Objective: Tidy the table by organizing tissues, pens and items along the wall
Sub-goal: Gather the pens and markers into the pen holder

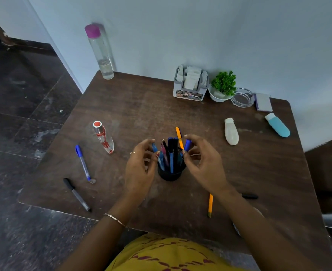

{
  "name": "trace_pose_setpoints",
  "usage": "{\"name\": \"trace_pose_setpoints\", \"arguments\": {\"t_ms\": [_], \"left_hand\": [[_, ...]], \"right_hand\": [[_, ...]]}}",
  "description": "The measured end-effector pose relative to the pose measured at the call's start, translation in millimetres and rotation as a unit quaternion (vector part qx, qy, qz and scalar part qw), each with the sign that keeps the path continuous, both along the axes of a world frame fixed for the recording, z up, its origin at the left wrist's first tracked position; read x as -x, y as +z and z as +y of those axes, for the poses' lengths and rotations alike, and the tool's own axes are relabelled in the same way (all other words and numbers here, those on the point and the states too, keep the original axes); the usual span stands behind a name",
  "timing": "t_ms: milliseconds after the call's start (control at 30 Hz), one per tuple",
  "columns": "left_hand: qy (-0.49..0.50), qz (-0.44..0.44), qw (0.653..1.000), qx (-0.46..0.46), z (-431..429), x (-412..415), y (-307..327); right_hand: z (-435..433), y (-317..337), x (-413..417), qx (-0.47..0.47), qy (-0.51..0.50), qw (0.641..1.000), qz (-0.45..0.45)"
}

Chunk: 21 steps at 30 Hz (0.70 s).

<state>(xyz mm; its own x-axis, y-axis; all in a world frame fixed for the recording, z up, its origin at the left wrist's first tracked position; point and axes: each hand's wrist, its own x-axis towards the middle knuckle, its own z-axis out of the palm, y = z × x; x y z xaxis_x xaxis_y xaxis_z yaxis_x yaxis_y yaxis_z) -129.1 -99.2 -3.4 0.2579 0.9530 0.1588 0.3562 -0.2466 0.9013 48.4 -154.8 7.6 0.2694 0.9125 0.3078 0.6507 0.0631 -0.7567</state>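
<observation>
My left hand (139,169) pinches a pen (155,148), my right hand (204,163) another; nudged, the cup (170,173) between my fingers (194,137) may tip.

Forearms converge; left hand (141,167) pinches light-blue pen (154,148), right hand (204,163) pinches blue pen (188,145), fingers curled.

Brown table (141,106) with loose pens (82,162)

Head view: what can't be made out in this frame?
All in the head view:
Black pen: mostly behind the right forearm.
Yellow pencil: upper end behind the same forearm.
Tissue holder label: print too small.
Blue pen pinched by the left hand: mostly hidden by fingers.
</observation>
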Motion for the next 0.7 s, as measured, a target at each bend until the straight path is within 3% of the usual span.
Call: {"name": "trace_pose_setpoints", "arguments": {"t_ms": [400, 533, 633, 700], "left_hand": [[-0.014, 0.107, 0.994, -0.033, 16.6, 2.0, -18.2], [-0.015, 0.115, 0.993, -0.029, 18.8, 3.6, -18.5], [-0.002, 0.092, 0.995, -0.022, 17.7, 4.3, -16.8], [0.014, 0.086, 0.996, -0.011, 16.9, 4.7, -15.8]], "right_hand": [[3.1, -18.5, -6.4, 0.023, -0.027, 0.993, -0.11], [18.6, -22.4, -19.6, 0.021, -0.094, 0.995, -0.021], [38.3, -34.5, -41.6, 0.091, -0.151, 0.984, -0.034], [52.1, -42.9, -51.1, 0.153, -0.131, 0.978, -0.048]]}}
